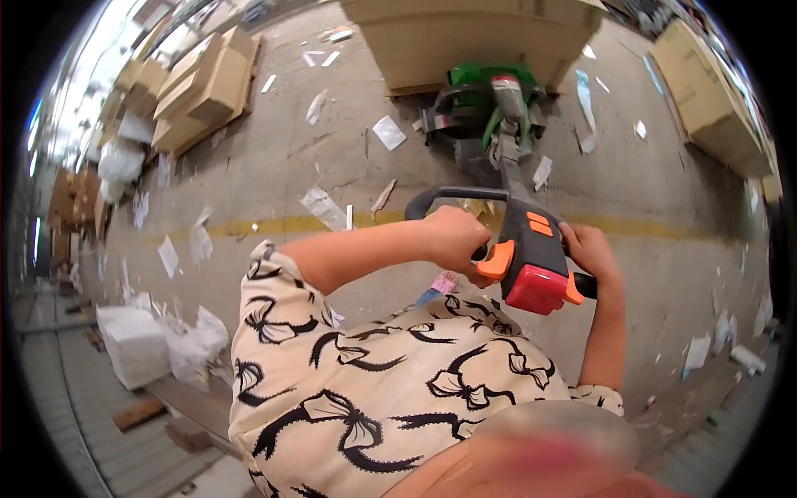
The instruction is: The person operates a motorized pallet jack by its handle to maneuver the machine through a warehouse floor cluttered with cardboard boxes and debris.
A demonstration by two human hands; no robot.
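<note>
The left hand [458,239] clamps the nine-o'clock grip of a black-and-red plastic control handle [531,256]; the right hand [589,251] curls around its three-o'clock side. The green metal pallet truck [475,75] stands beyond at twelve o'clock, before a large brown cardboard box [473,37]. Steering seems in hand; the next move likely calls for even, two-handed guidance.

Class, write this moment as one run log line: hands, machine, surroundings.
left hand: gripping handle | right hand: on handle's right side | green pallet truck: ahead, by large cardboard box | concrete floor: scattered paper scraps
</note>
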